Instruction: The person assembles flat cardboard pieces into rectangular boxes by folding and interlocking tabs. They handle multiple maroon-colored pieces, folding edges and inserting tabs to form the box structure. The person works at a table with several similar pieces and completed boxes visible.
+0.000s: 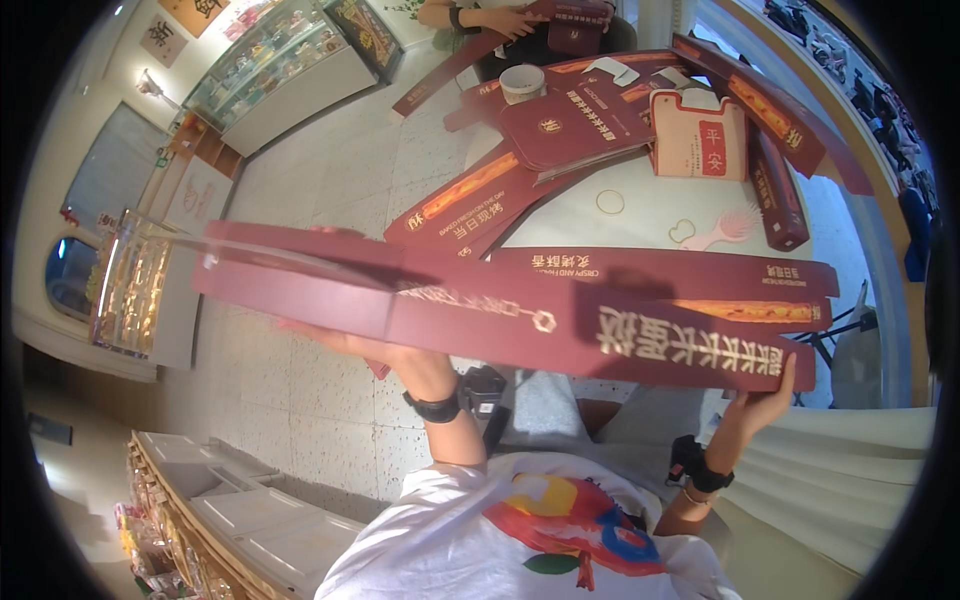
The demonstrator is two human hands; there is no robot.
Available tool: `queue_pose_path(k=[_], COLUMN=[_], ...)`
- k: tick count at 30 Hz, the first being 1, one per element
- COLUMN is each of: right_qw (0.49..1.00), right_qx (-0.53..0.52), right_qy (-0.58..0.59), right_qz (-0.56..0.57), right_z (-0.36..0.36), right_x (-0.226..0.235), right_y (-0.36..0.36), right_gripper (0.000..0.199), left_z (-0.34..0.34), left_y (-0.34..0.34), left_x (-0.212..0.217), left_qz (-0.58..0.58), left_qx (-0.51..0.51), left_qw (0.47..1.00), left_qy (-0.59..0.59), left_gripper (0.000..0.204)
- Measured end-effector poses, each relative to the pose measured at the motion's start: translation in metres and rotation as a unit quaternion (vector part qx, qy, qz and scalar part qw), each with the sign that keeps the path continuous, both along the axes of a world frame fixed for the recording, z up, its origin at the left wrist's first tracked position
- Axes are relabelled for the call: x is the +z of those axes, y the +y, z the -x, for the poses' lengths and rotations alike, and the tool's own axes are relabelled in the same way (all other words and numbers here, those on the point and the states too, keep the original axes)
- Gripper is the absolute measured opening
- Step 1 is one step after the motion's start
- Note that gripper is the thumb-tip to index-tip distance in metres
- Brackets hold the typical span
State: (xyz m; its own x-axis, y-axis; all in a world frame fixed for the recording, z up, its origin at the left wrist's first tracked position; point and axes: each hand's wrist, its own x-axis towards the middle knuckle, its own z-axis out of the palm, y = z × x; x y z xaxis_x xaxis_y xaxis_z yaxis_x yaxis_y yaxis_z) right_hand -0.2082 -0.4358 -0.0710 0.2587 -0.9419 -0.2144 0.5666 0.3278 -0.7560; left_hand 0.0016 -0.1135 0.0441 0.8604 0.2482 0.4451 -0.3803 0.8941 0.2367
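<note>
I hold a long dark-red cardboard box [500, 320] with gold print level in front of my chest. My left hand [345, 345] supports it from below near its left half, the fingers mostly hidden under the box. My right hand [765, 400] grips the box's right end, thumb up against its edge. A flap at the box's left end stands partly unfolded. Both wrists wear black bands.
A white round table [640, 215] ahead carries more flat and folded dark-red boxes [570, 125], a paper cup [521, 82], a small carton with a red label [698, 135], rubber bands and a pink comb. Another person's hands [500, 20] work at the far side. Glass display counters stand to the left.
</note>
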Motion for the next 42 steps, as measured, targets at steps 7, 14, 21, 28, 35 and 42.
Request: queue_pose_path(k=[7,14,21,28,35,42], right_qw=[0.994,0.996,0.974,0.944,0.935,0.793], right_qx=[0.084,0.043,0.142,0.237,0.096,0.068], right_qy=[-0.053,-0.028,-0.070,0.061,0.193,0.400], right_qz=[0.048,0.066,0.160,0.221,0.282,0.454], right_z=[-0.029,-0.049,-0.041,-0.004,0.035,0.098], right_x=[0.008,0.041,0.011,0.044,0.028,0.052], right_y=[0.053,0.077,0.046,0.019,0.023,0.022], right_gripper=[0.029,0.029,0.036,0.029,0.008,0.017], left_z=[0.027,0.052,0.052,0.024,0.053,0.072], left_y=[-0.065,-0.112,-0.152,-0.160,-0.150,-0.137], left_x=[-0.013,-0.035,-0.055,-0.041,-0.041,-0.049], left_qz=[-0.018,-0.096,-0.169,-0.248,-0.143,-0.160], left_qx=[0.028,-0.004,-0.079,-0.048,-0.129,-0.177], left_qw=[0.996,0.984,0.962,0.961,0.974,0.969], left_qy=[0.084,0.149,0.197,0.113,0.115,0.068], left_gripper=[0.070,0.068,0.069,0.065,0.060,0.052])
